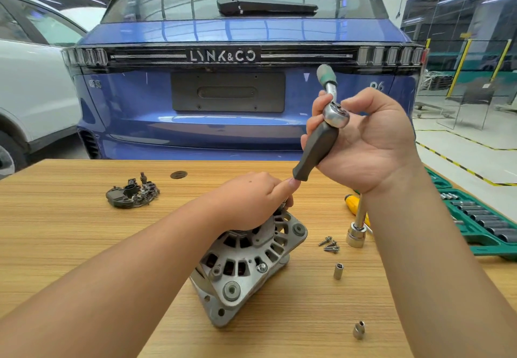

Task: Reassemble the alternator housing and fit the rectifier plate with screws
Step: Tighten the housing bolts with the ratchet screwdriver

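Our left hand point(251, 201) grips the alternator point(246, 268) to steady it on the tabletop point(84, 245); our right hand point(363, 139) holds the ratchet point(330, 122) raised, ready for tightening.

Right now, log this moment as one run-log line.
left hand: rests on alternator | right hand: holds ratchet wrench, raised | rectifier plate: apart on table | screws: loose

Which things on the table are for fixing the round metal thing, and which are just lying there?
For the job: alternator housing, rectifier plate, screws, ratchet held by the right hand, left hand on the housing.

Lying about: yellow screwdriver, two small sockets, green socket case.
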### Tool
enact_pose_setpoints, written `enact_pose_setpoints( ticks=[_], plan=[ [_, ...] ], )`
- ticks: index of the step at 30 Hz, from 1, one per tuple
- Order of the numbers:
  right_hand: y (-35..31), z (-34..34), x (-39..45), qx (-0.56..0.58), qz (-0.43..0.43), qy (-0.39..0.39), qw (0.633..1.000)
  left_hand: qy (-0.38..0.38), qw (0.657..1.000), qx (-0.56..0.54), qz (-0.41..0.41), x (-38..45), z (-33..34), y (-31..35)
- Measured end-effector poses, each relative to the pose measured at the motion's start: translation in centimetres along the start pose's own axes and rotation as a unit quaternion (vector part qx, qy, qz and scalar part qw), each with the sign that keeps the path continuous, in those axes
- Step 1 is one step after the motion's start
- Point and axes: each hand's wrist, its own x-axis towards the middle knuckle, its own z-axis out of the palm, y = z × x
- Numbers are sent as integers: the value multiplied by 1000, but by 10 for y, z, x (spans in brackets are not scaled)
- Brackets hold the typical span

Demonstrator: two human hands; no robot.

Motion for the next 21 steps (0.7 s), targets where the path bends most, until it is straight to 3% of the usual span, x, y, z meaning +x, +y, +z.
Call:
enact_pose_setpoints(
  ticks=[4,10,13,17,19,21],
  plan=[
    [-5,-10,7,-23,17,-72,997,-7,1000,4,2,-1,-1,2],
    [22,-35,25,56,-11,-293,954,-9,1000,17,10,-6,-3,4],
    [23,-40,28,49,-43,-326,943,-8,1000,15,7,-6,-3,3],
    [14,-42,32,-95,-196,-244,945,9,1000,-20,-11,-2,-1,4],
    [16,-39,31,-259,-343,-163,888,14,999,-35,-24,0,-1,4],
    [22,-35,30,-428,-508,-91,742,15,999,-30,-24,-1,0,3]
  ],
)
